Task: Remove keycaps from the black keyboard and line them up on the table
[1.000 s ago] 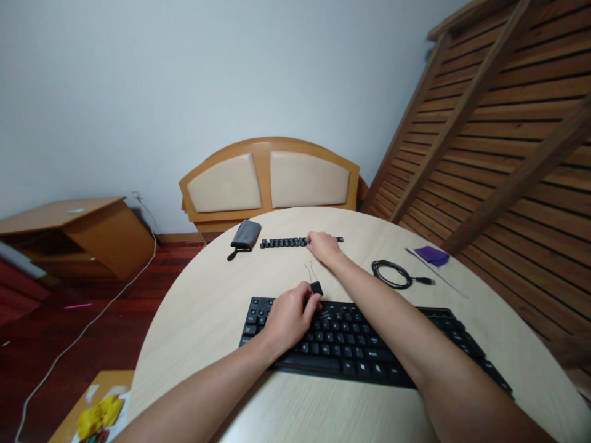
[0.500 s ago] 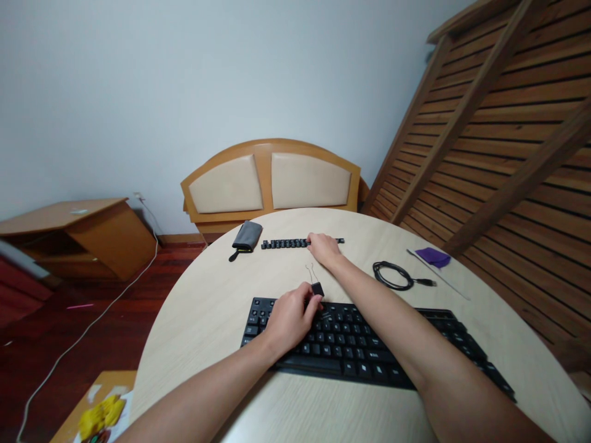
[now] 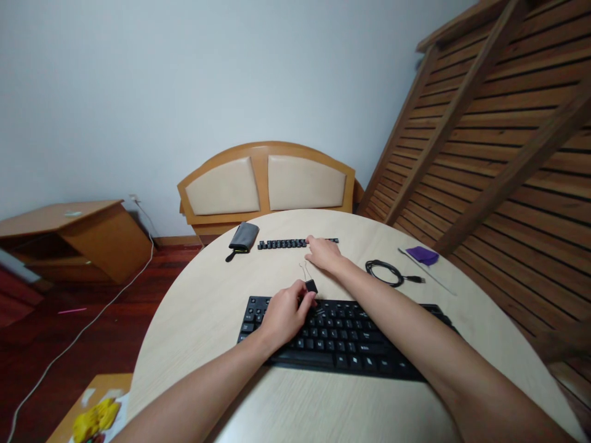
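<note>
Across a pale table point(image 3: 207, 295), the right hand point(image 3: 324, 253) now parts its fingers, seemingly freeing the keycaps point(image 3: 282, 244); the left hand point(image 3: 286, 312) pinches a wire puller point(image 3: 311, 287).

A pale wall point(image 3: 194, 74) fills the upper frame behind a padded wooden headboard point(image 3: 261, 178) at center, with slatted timber point(image 3: 498, 154) slanting down the right. At left, a wooden cabinet point(image 3: 108, 237), its shadowed interior point(image 3: 50, 248) hard to make out, stands on a dark red floor point(image 3: 122, 317).
</note>
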{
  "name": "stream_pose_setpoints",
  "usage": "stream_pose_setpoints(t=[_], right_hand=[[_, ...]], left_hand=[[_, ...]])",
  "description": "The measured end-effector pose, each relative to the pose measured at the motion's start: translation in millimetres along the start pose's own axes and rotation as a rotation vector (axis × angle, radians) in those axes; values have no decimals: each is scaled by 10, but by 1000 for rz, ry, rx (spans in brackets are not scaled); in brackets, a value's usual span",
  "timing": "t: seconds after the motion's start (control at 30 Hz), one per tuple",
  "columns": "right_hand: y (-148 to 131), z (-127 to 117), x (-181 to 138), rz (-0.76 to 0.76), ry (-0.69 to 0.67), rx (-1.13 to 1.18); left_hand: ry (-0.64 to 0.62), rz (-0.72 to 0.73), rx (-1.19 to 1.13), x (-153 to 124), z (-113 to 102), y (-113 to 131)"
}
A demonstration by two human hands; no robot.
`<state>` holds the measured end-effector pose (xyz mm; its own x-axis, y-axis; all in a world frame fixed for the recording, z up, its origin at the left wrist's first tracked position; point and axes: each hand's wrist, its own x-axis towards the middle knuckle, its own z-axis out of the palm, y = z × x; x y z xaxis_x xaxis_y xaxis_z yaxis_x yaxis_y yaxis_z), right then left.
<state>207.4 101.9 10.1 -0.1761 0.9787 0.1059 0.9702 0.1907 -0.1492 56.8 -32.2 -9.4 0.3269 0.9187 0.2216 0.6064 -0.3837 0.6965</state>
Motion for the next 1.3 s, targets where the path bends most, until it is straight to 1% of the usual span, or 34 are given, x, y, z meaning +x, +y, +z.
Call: stream_pose_setpoints(t=[0.13, 0.27, 0.33, 0.47, 0.5, 0.57, 0.73, 0.9, 1.1, 1.3], right_hand=[[84, -155, -380, -46, -29, 52], [257, -331, -800, -80, -114, 101], [368, -400, -998, -143, -180, 167], [538, -438, -1344, -349, -312, 300], [556, -423, -1415, -388, -326, 332], [563, -372, -1530, -434, -309, 392], [532, -214, -1655, -462, -197, 422], [492, -123, -1670, -430, -180, 389], [393, -87, -1687, -447, -90, 342], [337, -96, -1682, -469, -40, 384]], left_hand=[[9, 9, 3, 0, -3, 4], [14, 18, 27, -4, -19, 21], [11, 28, 29, -7, -30, 33], [5, 55, 14, -7, -37, 46], [5, 56, 11, -5, -35, 46], [1, 57, 6, -2, -32, 40], [-14, 57, 10, 0, -61, 35], [-11, 37, -24, -22, -88, 55], [26, 21, -128, -11, -30, 29], [1, 46, -210, 7, -6, -16]])
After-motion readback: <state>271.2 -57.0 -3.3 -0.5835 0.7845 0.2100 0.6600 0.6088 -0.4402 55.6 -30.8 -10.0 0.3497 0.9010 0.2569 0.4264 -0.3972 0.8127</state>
